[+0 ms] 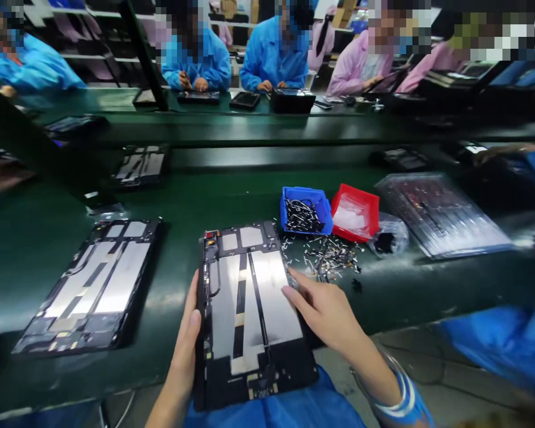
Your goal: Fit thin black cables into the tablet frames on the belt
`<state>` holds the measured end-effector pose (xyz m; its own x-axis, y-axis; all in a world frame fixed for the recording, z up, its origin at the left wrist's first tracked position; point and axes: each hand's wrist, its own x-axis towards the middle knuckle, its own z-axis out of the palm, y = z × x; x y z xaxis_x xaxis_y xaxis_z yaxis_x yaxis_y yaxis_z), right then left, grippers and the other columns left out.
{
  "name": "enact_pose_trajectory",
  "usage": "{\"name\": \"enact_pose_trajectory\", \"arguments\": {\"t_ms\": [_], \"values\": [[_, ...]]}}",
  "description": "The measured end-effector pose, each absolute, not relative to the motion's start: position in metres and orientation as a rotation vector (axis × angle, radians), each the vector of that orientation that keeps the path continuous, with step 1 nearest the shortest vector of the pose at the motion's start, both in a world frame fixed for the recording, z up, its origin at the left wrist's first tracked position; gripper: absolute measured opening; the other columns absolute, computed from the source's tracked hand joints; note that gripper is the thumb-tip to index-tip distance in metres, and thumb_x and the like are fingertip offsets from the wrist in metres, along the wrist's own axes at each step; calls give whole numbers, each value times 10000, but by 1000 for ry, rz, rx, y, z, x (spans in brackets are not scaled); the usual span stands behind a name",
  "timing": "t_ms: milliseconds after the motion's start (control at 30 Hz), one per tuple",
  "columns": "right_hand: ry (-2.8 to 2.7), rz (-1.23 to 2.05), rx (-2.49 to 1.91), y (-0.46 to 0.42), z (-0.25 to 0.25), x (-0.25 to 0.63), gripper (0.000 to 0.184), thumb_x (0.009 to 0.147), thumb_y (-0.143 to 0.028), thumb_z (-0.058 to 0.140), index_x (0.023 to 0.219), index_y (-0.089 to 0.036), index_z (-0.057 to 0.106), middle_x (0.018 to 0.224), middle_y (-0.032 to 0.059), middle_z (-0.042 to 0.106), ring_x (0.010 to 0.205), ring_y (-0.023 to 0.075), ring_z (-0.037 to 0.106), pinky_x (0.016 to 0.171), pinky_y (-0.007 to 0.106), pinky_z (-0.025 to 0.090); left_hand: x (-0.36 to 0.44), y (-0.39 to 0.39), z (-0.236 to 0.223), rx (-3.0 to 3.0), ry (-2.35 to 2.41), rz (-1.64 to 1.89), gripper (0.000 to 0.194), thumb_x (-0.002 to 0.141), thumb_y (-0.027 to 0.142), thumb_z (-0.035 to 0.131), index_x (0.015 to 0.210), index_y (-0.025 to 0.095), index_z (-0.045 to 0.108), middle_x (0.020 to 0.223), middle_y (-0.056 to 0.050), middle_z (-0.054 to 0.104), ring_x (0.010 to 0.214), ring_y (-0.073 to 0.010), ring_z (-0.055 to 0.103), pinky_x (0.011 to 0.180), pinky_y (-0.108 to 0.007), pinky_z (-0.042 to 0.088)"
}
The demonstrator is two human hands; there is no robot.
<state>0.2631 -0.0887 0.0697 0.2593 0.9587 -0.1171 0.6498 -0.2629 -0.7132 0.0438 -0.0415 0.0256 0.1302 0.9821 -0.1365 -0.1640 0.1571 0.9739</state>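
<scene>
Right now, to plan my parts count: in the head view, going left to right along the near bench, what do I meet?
Loose tablet housing → held tablet housing → blue bin of small parts → red bin → plastic-covered tray

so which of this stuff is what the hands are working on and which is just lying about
Part of the job: tablet housing, left hand gripping it, right hand touching it; loose small parts; blue bin of parts.
Just lying about: second tablet housing, red tray, plastic-wrapped tray.
</scene>
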Motion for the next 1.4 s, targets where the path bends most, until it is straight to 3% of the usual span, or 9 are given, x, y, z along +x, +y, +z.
{"name": "enact_pose_trajectory", "arguments": {"t_ms": [133,333,433,500,700,867,1000,1200,1400], "values": [[-1649,468,-2087,-102,63,260,421,955,-341,373,1279,-193,598,1007,93,758,837,248,729,683,342,554,58,-51,37,896,1041,1032,531,953,488,436,1461,340,395,1585,106,250,1479,-140,167,1202,-221,129],[-1632,566,-1969,-111,66,282,354,970,-333,397,1223,-245,630,930,26,773,768,187,733,648,282,553,70,-61,47,971,1111,973,605,931,500,456,1491,301,342,1570,59,311,1475,-198,197,1211,-272,141],[-1524,220,-2037,-85,70,309,284,941,-347,470,1006,-224,718,947,47,765,781,184,717,692,297,538,67,-55,41,958,1127,987,582,904,527,502,1433,295,427,1537,31,382,1458,-235,249,1212,-311,170],[-1440,20,-2209,-56,73,324,225,901,-311,541,998,-208,716,840,44,744,693,176,682,648,296,501,59,-45,37,927,1120,995,517,895,515,534,1358,287,503,1497,8,441,1433,-246,303,1202,-337,212],[-1583,-48,-2649,3,80,339,128,834,-202,594,818,-190,720,842,79,707,791,220,651,554,282,367,35,-6,44,1114,1073,1048,346,872,424,615,1173,257,643,1425,-27,521,1364,-242,413,1124,-317,337],[-1610,-233,-2442,1,75,362,148,824,-181,592,874,-219,726,804,56,688,801,209,623,565,278,345,33,9,64,1245,1056,1164,225,871,362,627,1059,258,693,1324,-12,606,1300,-198,489,1024,-223,412],[-1749,-168,-2284,14,60,376,116,746,-123,657,753,-215,728,789,54,686,805,209,614,567,277,359,40,16,80,1352,1013,1148,161,889,324,606,989,243,703,1271,-16,634,1261,-187,523,1004,-205,424],[-1497,-295,-2115,14,59,387,167,847,-211,565,815,-197,727,803,52,689,727,173,605,656,295,453,58,22,94,1546,822,1085,165,907,258,567,1005,230,697,1229,-52,646,1257,-243,531,1020,-314,448],[-997,-247,-1734,6,67,401,132,767,-302,644,760,-190,713,735,21,707,647,155,603,646,299,490,95,29,106,1577,720,941,175,871,284,580,939,198,716,1168,-89,673,1158,-280,579,934,-361,485]]}}
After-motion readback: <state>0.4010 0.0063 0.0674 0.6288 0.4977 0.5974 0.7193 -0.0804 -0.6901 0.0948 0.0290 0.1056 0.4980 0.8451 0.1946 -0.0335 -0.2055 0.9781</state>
